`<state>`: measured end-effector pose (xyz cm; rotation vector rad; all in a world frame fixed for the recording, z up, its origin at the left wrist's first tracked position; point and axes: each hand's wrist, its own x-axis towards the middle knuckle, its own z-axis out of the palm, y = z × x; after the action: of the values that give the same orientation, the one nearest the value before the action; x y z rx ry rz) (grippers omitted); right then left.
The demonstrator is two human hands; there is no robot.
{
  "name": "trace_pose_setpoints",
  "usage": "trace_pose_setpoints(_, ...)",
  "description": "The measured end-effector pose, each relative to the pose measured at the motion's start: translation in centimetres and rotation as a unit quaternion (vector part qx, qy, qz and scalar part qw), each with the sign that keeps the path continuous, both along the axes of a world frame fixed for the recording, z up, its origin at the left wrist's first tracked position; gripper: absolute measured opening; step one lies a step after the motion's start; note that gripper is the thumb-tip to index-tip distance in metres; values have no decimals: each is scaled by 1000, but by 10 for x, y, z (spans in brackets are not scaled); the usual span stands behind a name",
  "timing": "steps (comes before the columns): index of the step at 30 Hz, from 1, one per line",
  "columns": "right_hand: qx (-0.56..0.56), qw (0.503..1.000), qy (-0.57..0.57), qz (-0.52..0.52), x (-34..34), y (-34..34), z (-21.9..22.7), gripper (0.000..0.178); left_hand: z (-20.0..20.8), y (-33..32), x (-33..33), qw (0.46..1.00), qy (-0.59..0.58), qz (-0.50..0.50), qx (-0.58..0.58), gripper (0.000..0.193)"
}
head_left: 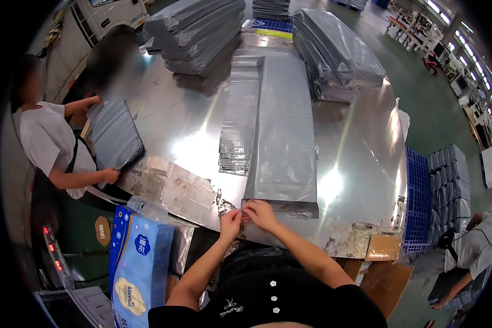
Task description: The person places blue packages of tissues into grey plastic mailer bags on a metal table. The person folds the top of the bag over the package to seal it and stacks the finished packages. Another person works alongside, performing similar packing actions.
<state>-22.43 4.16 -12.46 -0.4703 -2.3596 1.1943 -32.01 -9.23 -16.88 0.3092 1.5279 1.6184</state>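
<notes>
A long grey plastic bag lies lengthwise on the metal table, its darker open-end flap facing me. My right hand is closed on the near left corner of this bag. Right beside it, my left hand is pinched, its fingertips meeting those of the right. Whatever sits between the left fingertips is too small to make out. Along the bag's left side, partly under it, is a layered pile of flat grey bags with staggered near edges.
Tall stacks of filled grey bags stand far left and far right. A person at left handles a grey package. A blue tissue pack and cardboard box flank me. Another person is at lower right.
</notes>
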Motion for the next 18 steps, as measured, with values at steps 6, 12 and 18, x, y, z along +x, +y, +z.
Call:
trace_pose_setpoints(6, -411, 870, -249, -110, 237, 60, 68, 15, -21, -24, -6, 996, -39, 45, -65, 15)
trace_pose_setpoints(12, -21, 568, -741, -359, 565, 71, 133, 44, 96, 31, -28, 839, 542, 4, -50, 33)
trace_pose_setpoints(18, 224, 939, -259, 18, 264, 92, 99, 43, 133, 129, -8, 482, 738, -447, 155, 18)
